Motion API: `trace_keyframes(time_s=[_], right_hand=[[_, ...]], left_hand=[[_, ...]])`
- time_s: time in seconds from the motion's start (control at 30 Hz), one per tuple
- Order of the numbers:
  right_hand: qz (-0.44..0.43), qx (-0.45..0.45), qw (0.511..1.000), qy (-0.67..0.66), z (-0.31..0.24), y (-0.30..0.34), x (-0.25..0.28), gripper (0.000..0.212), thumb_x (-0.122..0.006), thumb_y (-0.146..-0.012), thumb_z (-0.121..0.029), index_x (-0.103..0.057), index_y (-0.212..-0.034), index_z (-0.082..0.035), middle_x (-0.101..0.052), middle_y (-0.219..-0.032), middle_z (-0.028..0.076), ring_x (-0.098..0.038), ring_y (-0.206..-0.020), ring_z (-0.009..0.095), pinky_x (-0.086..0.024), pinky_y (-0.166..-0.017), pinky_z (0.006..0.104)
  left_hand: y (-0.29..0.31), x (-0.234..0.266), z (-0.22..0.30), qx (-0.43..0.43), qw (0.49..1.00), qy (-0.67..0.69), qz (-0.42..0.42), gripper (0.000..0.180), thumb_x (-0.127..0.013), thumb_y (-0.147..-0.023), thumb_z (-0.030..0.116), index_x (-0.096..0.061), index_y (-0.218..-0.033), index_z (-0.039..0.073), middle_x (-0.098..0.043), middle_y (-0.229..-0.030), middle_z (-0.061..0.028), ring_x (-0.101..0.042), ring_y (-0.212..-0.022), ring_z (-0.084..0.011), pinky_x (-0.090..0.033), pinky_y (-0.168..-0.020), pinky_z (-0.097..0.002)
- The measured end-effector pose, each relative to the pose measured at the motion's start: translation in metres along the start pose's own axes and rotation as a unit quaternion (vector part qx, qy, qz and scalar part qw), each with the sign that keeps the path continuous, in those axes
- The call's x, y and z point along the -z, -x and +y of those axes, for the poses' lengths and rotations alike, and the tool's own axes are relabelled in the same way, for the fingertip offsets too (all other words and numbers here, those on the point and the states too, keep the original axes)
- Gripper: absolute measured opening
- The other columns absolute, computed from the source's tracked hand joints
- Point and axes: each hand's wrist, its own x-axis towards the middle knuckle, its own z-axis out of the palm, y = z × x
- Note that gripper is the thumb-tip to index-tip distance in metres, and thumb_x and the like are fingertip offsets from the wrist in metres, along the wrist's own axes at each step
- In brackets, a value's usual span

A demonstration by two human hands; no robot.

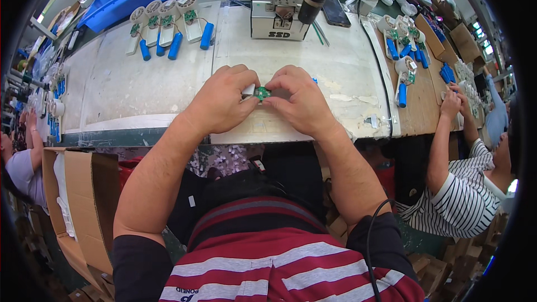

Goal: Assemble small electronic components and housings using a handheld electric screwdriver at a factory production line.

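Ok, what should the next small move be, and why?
I'd probably steady the white piece with the left hand and gently nudge the green board with the right hand: the left pinches the piece, the right touches the board beside it, and whether the board is seated is too small to tell.

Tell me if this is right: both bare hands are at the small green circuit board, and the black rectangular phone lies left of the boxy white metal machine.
No: the black rectangular phone lies right of the boxy white metal machine, as the head view shows. The rest holds: left hand and right hand are both at the small green circuit board.
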Motion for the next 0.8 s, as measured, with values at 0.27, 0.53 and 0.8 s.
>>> trace_keyframes(time_s=[0.27,0.53,0.8], right_hand=[[-0.024,-0.012,1.0,-0.011,0.0,-0.002,0.006,0.023,-0.084,-0.087,-0.013,-0.075,-0.106,-0.004,-0.067,-0.11,0.013,-0.063,-0.112,0.038,-0.051,-0.1,0.0466],[0.182,-0.021,0.98,-0.081,0.014,-0.026,0.03,0.043,-0.091,-0.089,-0.02,-0.069,-0.122,-0.004,-0.068,-0.116,0.01,-0.063,-0.115,0.027,-0.051,-0.099,0.0411],[0.248,-0.019,0.942,-0.225,0.042,-0.122,0.086,0.048,-0.086,-0.092,-0.011,-0.055,-0.127,0.001,-0.071,-0.094,0.006,-0.069,-0.082,0.015,-0.056,-0.076,0.0298]], left_hand=[[-0.002,-0.003,-0.002,-0.017,1.0,0.006,0.014,0.023,-0.08,-0.089,0.016,-0.071,-0.109,0.006,-0.068,-0.105,-0.0133,-0.064,-0.105,-0.038,-0.052,-0.094,-0.0471],[0.001,-0.003,-0.007,-0.026,0.999,0.007,0.022,0.023,-0.079,-0.088,0.014,-0.072,-0.108,0.007,-0.068,-0.105,-0.0131,-0.062,-0.099,-0.0375,-0.052,-0.091,-0.0475],[-0.001,-0.001,-0.002,-0.025,0.999,0.016,0.015,0.023,-0.079,-0.087,0.014,-0.072,-0.108,0.006,-0.069,-0.105,-0.0132,-0.063,-0.1,-0.0374,-0.052,-0.091,-0.0472]])
